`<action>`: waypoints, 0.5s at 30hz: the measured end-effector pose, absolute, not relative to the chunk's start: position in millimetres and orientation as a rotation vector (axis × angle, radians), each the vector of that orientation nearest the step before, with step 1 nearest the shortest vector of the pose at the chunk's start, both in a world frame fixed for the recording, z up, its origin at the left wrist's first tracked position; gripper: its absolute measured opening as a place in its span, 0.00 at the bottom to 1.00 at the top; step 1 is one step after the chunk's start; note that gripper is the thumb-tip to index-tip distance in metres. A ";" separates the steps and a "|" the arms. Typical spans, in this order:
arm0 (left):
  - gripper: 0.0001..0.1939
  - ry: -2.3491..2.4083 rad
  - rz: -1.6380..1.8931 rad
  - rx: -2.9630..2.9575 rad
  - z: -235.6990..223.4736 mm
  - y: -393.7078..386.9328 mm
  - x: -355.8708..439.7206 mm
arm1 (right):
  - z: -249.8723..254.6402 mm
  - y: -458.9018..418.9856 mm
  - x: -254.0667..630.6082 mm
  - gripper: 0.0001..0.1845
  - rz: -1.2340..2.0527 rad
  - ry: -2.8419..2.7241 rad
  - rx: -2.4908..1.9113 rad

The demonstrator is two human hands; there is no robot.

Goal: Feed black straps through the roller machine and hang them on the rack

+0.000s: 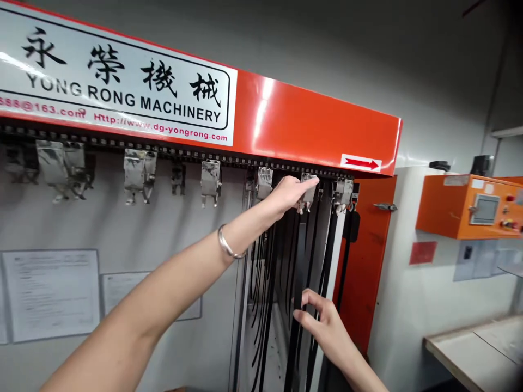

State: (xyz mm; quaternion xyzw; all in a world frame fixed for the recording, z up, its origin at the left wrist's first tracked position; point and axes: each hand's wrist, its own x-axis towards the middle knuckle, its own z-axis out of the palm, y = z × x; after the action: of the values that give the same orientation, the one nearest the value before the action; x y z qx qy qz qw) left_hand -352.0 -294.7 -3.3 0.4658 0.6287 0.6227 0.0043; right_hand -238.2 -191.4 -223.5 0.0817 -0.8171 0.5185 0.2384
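Observation:
My left hand (pixel 288 193) reaches up to a metal clip (pixel 309 195) under the orange rail cover. Its thumb lies along the clip's front, and the other fingers are mostly hidden behind. From that clip hangs a long black strap (pixel 301 256). Lower down, my right hand (pixel 327 326) has its thumb and index finger closed at the strap's edge. A silver bangle (pixel 229 244) circles my left wrist.
More metal clips (pixel 210 182) hang from a chain (pixel 171 153) beneath the orange cover (pixel 318 120). Other black strips hang inside the opening. At right are an orange control box (pixel 449 209) and a work table (pixel 469 348). Printed sheets (pixel 53 294) are on the left panel.

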 end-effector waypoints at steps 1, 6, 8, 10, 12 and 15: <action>0.18 1.953 1.956 1.443 1.3 -290.2 -354.1 | -221.4 -189.0 -240.3 0.07 1.440 -2.240 0.250; 0.16 1.966 1.947 1.410 9.5 -284.7 -360.1 | -212.2 -176.4 -255.0 0.07 1.504 -2.232 0.369; 0.16 1.973 1.930 1.392 10.2 -285.7 -361.0 | -209.1 -170.8 -263.1 0.08 1.503 -2.246 0.402; 0.16 1.981 1.916 1.384 10.7 -286.8 -361.2 | -205.5 -165.5 -271.1 0.08 1.487 -2.256 0.420; 0.17 1.992 1.902 1.390 11.0 -287.4 -360.5 | -201.2 -161.0 -278.1 0.08 1.474 -2.257 0.444; 0.19 2.059 1.873 1.389 10.7 -288.1 -358.5 | -195.2 -155.6 -286.6 0.08 1.464 -2.253 0.473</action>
State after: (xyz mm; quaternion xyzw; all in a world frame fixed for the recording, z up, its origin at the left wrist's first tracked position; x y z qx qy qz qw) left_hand -358.5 -288.1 10.7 0.4465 0.6617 0.6021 0.0153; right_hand -286.6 -155.6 -195.2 0.1698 -0.8082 0.5252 0.2054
